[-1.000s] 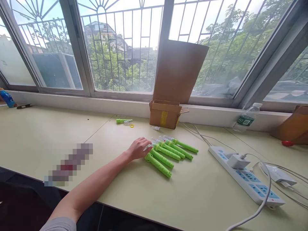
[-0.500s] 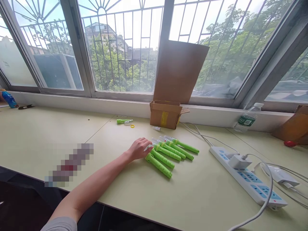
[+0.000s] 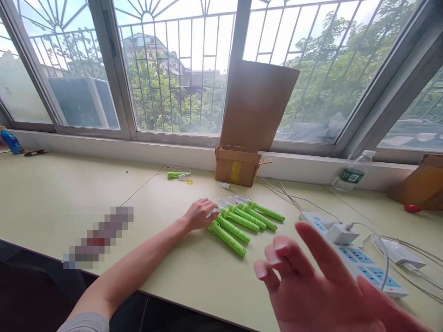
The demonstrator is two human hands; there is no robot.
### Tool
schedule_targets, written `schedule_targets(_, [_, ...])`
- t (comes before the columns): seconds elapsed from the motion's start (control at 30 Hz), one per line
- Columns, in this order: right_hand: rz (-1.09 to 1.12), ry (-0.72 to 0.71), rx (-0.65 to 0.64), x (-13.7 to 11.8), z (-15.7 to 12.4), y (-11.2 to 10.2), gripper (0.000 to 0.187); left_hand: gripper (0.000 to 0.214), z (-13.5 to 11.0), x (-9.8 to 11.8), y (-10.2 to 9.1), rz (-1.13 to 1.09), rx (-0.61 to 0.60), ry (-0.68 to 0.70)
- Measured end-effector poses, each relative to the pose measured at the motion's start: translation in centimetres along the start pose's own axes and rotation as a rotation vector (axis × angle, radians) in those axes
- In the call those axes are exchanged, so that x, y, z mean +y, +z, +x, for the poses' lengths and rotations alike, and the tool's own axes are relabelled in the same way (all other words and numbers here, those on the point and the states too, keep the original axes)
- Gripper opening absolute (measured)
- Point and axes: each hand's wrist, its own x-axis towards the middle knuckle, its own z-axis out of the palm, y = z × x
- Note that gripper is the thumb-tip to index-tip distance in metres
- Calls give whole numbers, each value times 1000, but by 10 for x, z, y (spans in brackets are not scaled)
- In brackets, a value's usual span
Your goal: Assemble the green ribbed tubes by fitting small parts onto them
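Observation:
Several bright green plastic tools (image 3: pixel 242 219) with clear tips lie side by side in a row on the pale yellow table (image 3: pixel 69 193). My left hand (image 3: pixel 200 213) rests on the table at the left end of the row, fingers loosely curled against the clear tips, gripping nothing I can see. My right hand (image 3: pixel 318 286) is raised close to the camera at the lower right, palm up, fingers spread and empty. It covers part of the table's front.
A small open cardboard box (image 3: pixel 237 165) stands by the window sill behind the row. One more green tool (image 3: pixel 176 174) and a yellow ring (image 3: pixel 189 181) lie farther back left. A white power strip (image 3: pixel 349 249) with cables lies at right. A water bottle (image 3: pixel 353 175) is on the sill.
My right hand has come into view at the lower right, open and raised. My left hand and the green tools have stayed in place.

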Motion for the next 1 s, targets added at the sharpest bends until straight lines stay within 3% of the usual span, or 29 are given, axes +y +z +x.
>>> schedule_targets(0.2, [139,88,20,7,16,23,38,18,-1,0,-1,-1,4,4])
schedule_targets(0.57, [180,198,-18,22,19,9,37,17,-1,-1,1,8,10,16])
schedule_targets(0.73, [130,283,75,27,18,11,28,16,-2,-1,2,4,5,11])
schedule_targets(1.0, [-2,294,93,44,16,7,21,18,-1,0,0,7,-14,3])
